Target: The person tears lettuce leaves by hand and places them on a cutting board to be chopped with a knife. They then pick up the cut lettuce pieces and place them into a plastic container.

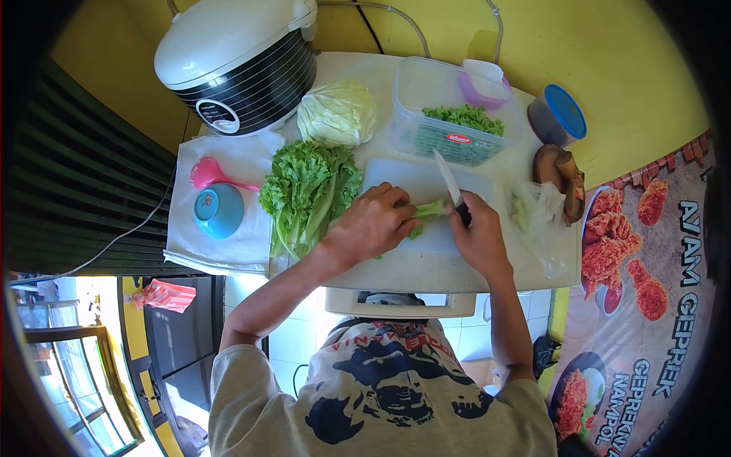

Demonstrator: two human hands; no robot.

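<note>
My left hand [375, 221] is closed around a piece of green lettuce [431, 209] on the white cutting board [442, 177]. The stem end of that piece sticks out toward my right hand [480, 232]. In my right hand is a knife [448, 175] with a black handle, its blade pointing up and away from me. Left of the board lies a leafy head of lettuce [308, 190], partly behind my left forearm. Behind the board, a clear plastic container [411, 131] holds chopped greens [468, 118].
A pale cabbage [335, 114] sits beside a rice cooker [236, 68]. At the left are a pink ladle [205, 174] and an upturned blue bowl [218, 212] on white cloth. A clear plastic bag [541, 209], a mortar and pestle [560, 175] and a blue-lidded tub [560, 114] stand right.
</note>
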